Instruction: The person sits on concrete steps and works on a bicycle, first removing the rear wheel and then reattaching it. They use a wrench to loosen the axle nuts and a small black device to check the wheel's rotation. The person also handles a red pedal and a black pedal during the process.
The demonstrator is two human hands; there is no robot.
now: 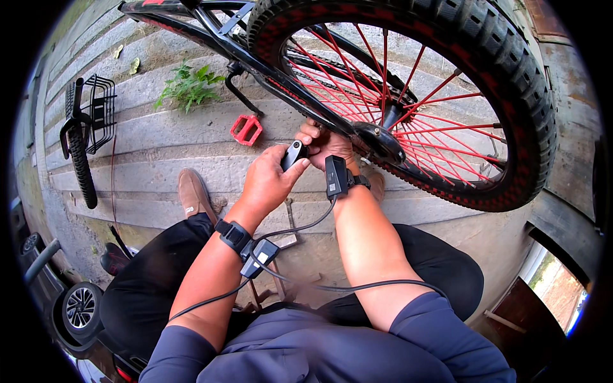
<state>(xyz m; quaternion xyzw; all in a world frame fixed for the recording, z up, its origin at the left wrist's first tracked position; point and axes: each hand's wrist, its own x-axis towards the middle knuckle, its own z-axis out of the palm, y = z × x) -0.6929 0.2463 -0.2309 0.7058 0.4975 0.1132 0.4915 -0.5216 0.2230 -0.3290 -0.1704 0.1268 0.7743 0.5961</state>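
Note:
My left hand (265,173) is closed on a small silver-and-black part (294,153) with a round hole or bolt head near its top end; I cannot make out its exact kind. Right beside it, under the black bicycle frame tube (306,105), my right hand (333,148) has its fingers curled. What those fingers hold is hidden. Above and to the right stands the bicycle's wheel (518,67), with a black knobby tyre and red spokes (440,131). A black guard or cover (382,143) sits by the wheel hub, close to my right hand.
A red pedal (246,129) on its black crank (239,96) juts out left of my hands. A green plant (189,86) grows between the paving slabs. At the far left are another wheel (81,153) with a black wire basket (102,115), and a parked car's wheel (82,306).

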